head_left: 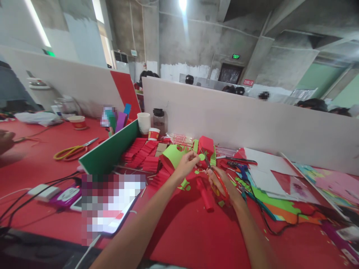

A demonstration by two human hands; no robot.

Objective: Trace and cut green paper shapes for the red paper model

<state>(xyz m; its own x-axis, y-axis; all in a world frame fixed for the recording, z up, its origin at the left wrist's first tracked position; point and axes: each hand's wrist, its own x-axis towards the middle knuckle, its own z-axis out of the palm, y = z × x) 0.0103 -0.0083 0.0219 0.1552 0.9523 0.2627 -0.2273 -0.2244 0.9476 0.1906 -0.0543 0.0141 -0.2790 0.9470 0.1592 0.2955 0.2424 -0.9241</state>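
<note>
Bare concrete walls (190, 41) rise behind a pale partition (196, 101), with a lit green exit sign (236, 56) high beyond the fingers. Below them spreads a red counter (196, 239), crowded with paper pieces.

The left hand (186, 165) pinches a small light-green disc (202, 157) between its fingertips. Facing it, the right hand (225, 176) is closed round the handles of red-handled scissors (221, 180); the blades point up and away, just beside the disc, though whether they touch it cannot be told.

Just left of the left fingers, a light-green sheet (171, 156) with round cut-outs curls upward. Farther left of these fingers lie stacked red folded strips (137, 151), with a white cup (144, 122), a red paper cup (153, 134) and a dark-lidded bottle (159, 120) standing behind. Directly beyond both sets of fingers sits a red paper block (205, 144). On the near side, close to the right fingers, lies a red roll (206, 198).

Well right of the right fingers are white sheets (267, 179) and, nearer the wearer, green and orange paper (283, 205). Well left of the left fingers stand a green divider (110, 151) and, past it, yellow-handled scissors (71, 152); another person's hand (5, 141) shows at the edge.
</note>
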